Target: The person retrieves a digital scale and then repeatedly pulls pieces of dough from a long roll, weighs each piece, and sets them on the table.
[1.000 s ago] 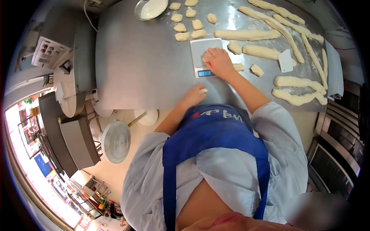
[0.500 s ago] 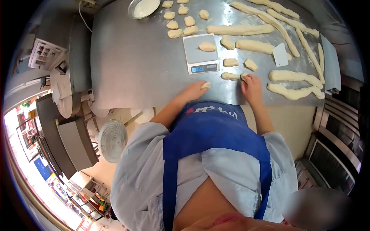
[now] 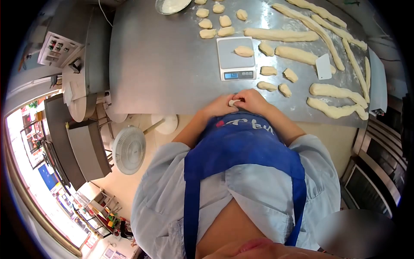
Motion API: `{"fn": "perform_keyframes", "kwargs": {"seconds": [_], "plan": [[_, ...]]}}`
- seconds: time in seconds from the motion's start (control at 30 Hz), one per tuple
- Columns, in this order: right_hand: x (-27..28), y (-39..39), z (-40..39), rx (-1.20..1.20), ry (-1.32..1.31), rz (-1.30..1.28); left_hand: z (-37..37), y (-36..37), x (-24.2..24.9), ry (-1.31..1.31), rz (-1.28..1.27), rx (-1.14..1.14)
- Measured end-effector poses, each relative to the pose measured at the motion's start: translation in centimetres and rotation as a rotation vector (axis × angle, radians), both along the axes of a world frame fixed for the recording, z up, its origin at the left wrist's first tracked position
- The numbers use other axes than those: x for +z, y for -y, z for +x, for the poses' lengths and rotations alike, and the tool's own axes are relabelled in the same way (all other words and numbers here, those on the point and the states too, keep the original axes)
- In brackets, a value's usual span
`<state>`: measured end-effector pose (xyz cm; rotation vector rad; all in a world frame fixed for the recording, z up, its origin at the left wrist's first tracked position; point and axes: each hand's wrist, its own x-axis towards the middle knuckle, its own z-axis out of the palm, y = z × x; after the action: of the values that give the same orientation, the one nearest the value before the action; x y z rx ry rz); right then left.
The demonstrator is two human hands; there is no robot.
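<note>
My left hand [image 3: 219,106] is closed around a small piece of dough [image 3: 233,102] at the table's front edge, against my apron. My right hand [image 3: 253,102] meets it there, its fingers pinched on the same piece; most of the dough is hidden between them. Just beyond stands a digital kitchen scale [image 3: 236,75] with a lit display and a lump of dough [image 3: 244,51] on its plate. Right of the scale lie several cut dough pieces [image 3: 268,71], one of them [image 3: 284,90] closest to my right hand.
Several dough portions [image 3: 225,20] sit in rows behind the scale, near a bowl of flour [image 3: 172,5]. Long dough ropes [image 3: 281,34] cover the right side of the steel table [image 3: 159,64]. A white scraper [image 3: 323,67] leans on one. A fan [image 3: 129,150] stands at lower left.
My right hand has let go of a dough piece at the right and moved left to join my left hand on its piece. The view has shifted, so the table things appear further right.
</note>
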<state>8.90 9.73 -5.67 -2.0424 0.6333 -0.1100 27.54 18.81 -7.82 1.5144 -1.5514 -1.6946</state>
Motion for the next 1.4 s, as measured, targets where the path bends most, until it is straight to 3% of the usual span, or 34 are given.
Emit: {"fn": "perform_keyframes", "kwargs": {"seconds": [0.23,0.3,0.37,0.4,0.43,0.5,0.53,0.6,0.67,0.73,0.8,1.0,1.13,1.2,1.23,1.3,1.4], "plan": [[1.1,2.8,1.1,-0.077,-0.107,0.176,-0.1,1.6,-2.0,0.094,0.054,0.06],[1.6,5.1,1.4,-0.346,0.032,0.028,0.1,2.6,-2.5,0.086,0.039,0.184],[0.5,8.6,2.2,-0.508,0.113,-0.332,0.6,4.6,-2.9,0.013,0.003,0.27],[1.1,10.0,2.6,-0.494,0.092,-0.527,0.9,5.9,-2.3,-0.057,-0.029,0.346],[0.7,11.3,2.9,-0.487,0.098,-0.532,1.2,6.9,-1.6,-0.056,-0.036,0.354],[-0.6,13.7,3.5,-0.217,0.042,-0.652,1.8,9.2,-0.3,0.163,-0.228,0.354],[-1.1,14.3,3.7,-0.166,-0.017,-0.559,2.1,9.9,-0.3,0.167,-0.235,0.358],[-1.8,15.2,4.8,-0.293,-0.004,-0.481,3.1,11.1,-0.3,0.521,-0.583,0.556],[-1.7,17.2,6.9,-0.476,0.068,-0.449,5.9,10.9,-3.3,0.544,-0.556,0.649],[-1.0,21.0,10.2,-0.475,0.098,-0.462,7.9,10.0,-5.3,0.562,-0.517,0.742],[-0.8,25.5,14.6,-0.471,0.13,-0.525,8.8,8.5,-6.0,0.862,-0.482,0.539],[-3.6,37.2,27.9,-0.52,0.047,-0.698,8.8,8.6,-6.0,0.855,-0.567,0.552],[-3.3,36.8,34.1,-0.286,0.092,-0.83,8.9,8.9,-5.0,0.852,-0.582,0.568],[-3.2,35.2,37.1,-0.058,-0.15,-0.595,8.9,9.0,-5.0,0.83,-0.589,0.567],[-4.1,35.0,38.0,-0.067,-0.156,-0.591,8.9,8.9,-5.1,0.825,-0.589,0.556],[-5.4,35.0,38.8,0.112,-0.194,-0.764,8.8,8.9,-5.2,0.794,-0.579,0.578],[-4.0,35.1,38.9,-0.015,-0.186,-0.626,8.6,9.0,-5.0,0.804,-0.564,0.591]]}}
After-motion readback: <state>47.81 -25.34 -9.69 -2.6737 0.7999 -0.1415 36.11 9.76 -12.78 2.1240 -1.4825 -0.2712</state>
